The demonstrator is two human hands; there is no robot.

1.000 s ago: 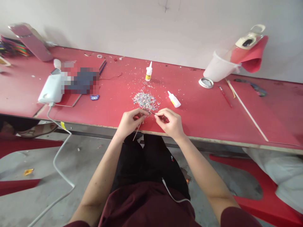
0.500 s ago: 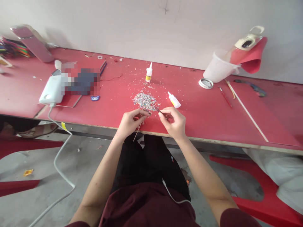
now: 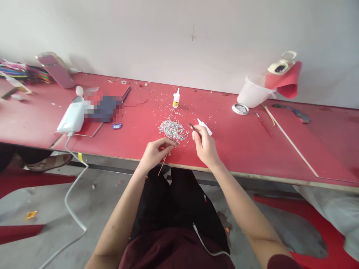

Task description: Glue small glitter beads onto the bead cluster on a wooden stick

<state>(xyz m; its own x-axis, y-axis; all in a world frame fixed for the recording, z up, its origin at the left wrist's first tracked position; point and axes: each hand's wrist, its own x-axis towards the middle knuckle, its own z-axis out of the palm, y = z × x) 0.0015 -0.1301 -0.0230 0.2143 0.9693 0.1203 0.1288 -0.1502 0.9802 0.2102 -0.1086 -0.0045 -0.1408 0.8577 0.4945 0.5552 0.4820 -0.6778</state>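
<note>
Near the table's front edge, my left hand [image 3: 157,152] pinches a thin stick [image 3: 162,164] that slants down past the edge. A small dark piece shows at its fingertips, too small to make out. My right hand [image 3: 204,145] is closed on dark tweezers [image 3: 193,127], whose tips point left, right of a pile of small multicoloured bits [image 3: 172,129]. A white glue bottle with a yellow label [image 3: 175,99] stands behind the pile. Another white bottle [image 3: 205,126] lies just beyond my right hand.
On the right are a white bucket [image 3: 254,93], a round lid with white bits [image 3: 240,108], a red pen [image 3: 263,124] and a red board [image 3: 311,145]. A white power bank [image 3: 71,117] with a cable and a pink bottle [image 3: 57,71] are on the left.
My right hand and the tweezers have moved up and away from the pile's front edge. The left hand still holds the stick. The whole view has shifted slightly.
</note>
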